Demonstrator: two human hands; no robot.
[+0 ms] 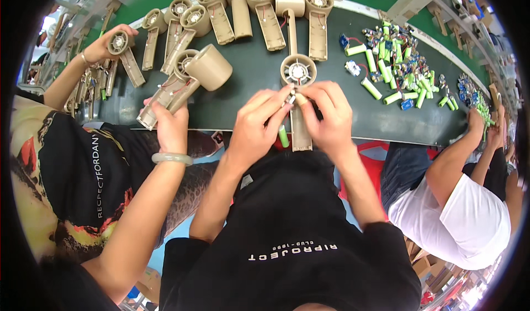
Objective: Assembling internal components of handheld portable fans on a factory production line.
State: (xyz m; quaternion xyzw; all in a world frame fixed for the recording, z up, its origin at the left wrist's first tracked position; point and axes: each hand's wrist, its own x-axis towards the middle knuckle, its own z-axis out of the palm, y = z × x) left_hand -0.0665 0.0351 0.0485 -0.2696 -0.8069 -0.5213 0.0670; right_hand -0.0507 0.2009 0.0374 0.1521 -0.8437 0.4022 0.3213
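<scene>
In front of me lies a tan handheld fan housing (301, 131), its round head with the white fan wheel (298, 72) pointing away and its open handle toward me. Over the neck of the housing my left hand (256, 124) pinches a small silvery part (291, 97), probably a circuit board. A green battery cell (284, 136) hangs just below those fingers. My right hand (329, 117) is closed in a pinch at the same neck, beside the left fingertips. What its fingertips grip, perhaps thin wires, is too small to make out.
Several tan fan housings (268, 26) line the far side of the dark work surface (251, 68). A heap of green cells with circuit boards (395, 62) lies at the right. On the left a co-worker's hand (172, 126) holds another fan; another person (452, 206) works at the right.
</scene>
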